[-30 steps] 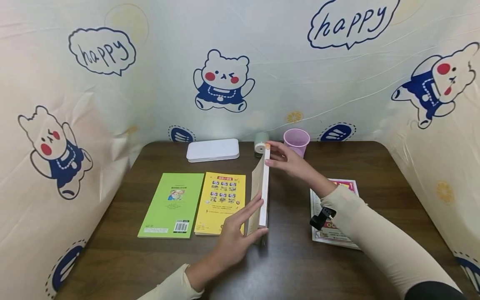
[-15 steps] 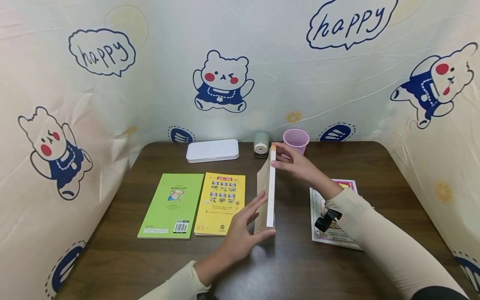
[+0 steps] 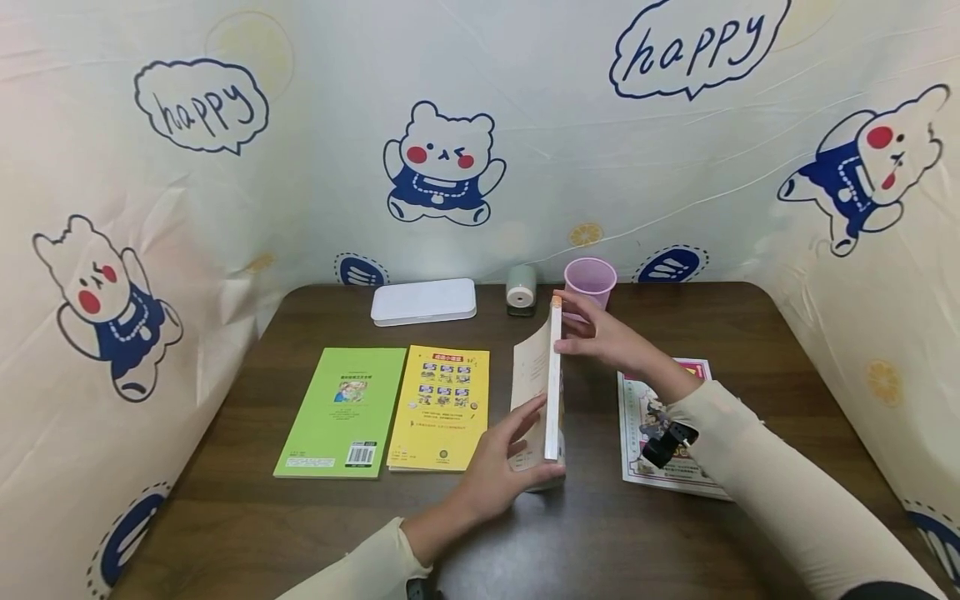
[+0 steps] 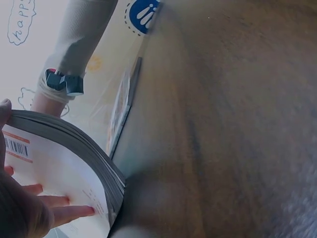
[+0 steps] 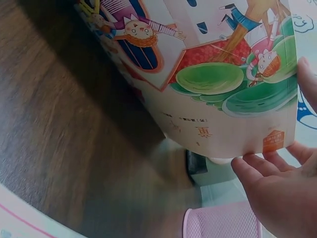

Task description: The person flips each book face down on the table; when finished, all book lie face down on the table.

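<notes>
A book (image 3: 531, 362) stands on edge, back cover facing left, near the middle of the brown table. My left hand (image 3: 495, 467) holds its near end, fingers spread over the back cover and thumb across the page edges. At the far end, my right hand (image 3: 603, 337) pinches the upper corner. The right wrist view shows the book's illustrated front cover (image 5: 208, 114), with green shapes and drawn children. In the left wrist view the bowed pages and a barcode (image 4: 17, 147) show beside my left fingers (image 4: 69, 213).
Left of the held book lie a green book (image 3: 341, 412) and a yellow book (image 3: 441, 408). A white-and-pink book (image 3: 660, 433) lies under my right forearm. Along the back stand a white case (image 3: 423, 302), a small green device (image 3: 521, 290) and a pink cup (image 3: 590, 279).
Both hands have shifted the upright book a little to the right. The green device behind it now shows fully. The other books have not moved.
</notes>
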Motion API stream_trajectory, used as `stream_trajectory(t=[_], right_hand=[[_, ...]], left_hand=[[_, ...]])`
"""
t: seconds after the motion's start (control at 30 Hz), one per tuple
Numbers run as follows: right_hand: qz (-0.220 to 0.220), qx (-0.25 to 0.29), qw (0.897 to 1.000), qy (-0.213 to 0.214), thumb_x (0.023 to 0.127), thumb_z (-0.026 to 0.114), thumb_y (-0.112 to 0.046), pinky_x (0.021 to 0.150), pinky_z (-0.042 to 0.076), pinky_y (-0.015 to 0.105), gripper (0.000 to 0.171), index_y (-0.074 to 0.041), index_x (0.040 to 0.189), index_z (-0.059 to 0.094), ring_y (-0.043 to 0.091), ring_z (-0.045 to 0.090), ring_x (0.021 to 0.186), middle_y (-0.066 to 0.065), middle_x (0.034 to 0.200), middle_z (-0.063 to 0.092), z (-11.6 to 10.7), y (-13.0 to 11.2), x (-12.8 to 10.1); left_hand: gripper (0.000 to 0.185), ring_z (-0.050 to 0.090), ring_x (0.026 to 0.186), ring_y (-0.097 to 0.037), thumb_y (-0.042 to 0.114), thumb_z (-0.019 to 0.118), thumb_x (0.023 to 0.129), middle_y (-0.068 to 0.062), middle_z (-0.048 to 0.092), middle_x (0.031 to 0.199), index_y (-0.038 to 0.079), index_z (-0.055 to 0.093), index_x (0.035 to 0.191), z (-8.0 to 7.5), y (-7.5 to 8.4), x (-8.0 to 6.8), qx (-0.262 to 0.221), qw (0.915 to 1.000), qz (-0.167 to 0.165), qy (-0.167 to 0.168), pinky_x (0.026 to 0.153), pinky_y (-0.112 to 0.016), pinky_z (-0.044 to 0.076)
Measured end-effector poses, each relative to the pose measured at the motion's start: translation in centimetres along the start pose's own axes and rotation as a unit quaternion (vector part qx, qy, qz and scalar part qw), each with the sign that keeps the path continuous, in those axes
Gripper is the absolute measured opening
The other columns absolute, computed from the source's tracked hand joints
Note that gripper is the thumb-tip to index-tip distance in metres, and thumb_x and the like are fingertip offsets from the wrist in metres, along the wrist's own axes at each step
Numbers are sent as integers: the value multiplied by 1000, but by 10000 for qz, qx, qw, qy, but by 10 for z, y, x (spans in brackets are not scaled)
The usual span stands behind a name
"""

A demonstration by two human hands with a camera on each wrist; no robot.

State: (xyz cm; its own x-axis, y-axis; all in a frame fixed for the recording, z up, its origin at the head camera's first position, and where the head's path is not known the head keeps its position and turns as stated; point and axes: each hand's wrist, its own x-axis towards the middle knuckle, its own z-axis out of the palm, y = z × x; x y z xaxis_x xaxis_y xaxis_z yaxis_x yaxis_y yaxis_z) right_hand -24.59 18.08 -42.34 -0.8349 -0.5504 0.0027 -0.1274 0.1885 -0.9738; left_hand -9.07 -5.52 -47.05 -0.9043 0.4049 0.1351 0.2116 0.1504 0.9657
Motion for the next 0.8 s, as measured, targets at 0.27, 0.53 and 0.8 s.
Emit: stream_trajectory(t=[0.27, 0.53, 0.8], right_hand=[[-58, -373, 9992, 90, 96, 73, -12, 118, 33, 59, 89, -13, 165, 17, 43, 26, 154, 20, 168, 24, -3, 10, -4], [88, -351, 9991, 215, 97, 72, -11, 117, 34, 59, 86, -9, 164, 18, 45, 27, 153, 25, 166, 27, -6, 21, -8], [394, -248, 9985, 270, 98, 73, -18, 118, 32, 60, 88, -10, 164, 16, 42, 25, 155, 21, 166, 26, -9, 30, -13]], left_hand=[[86, 49, 143, -29, 30, 87, 86, 4, 48, 158, 41, 39, 155, 3, -3, 2, 37, 9998, -181, -87, 113, -51, 44], [80, 53, 140, -24, 37, 84, 88, -1, 56, 151, 41, 41, 155, 4, -4, 4, 342, 9988, -256, -252, 115, -43, 43], [79, 60, 132, -27, 47, 78, 90, -2, 64, 142, 41, 38, 158, 6, -6, 7, 998, 9942, -169, -367, 109, -49, 49]])
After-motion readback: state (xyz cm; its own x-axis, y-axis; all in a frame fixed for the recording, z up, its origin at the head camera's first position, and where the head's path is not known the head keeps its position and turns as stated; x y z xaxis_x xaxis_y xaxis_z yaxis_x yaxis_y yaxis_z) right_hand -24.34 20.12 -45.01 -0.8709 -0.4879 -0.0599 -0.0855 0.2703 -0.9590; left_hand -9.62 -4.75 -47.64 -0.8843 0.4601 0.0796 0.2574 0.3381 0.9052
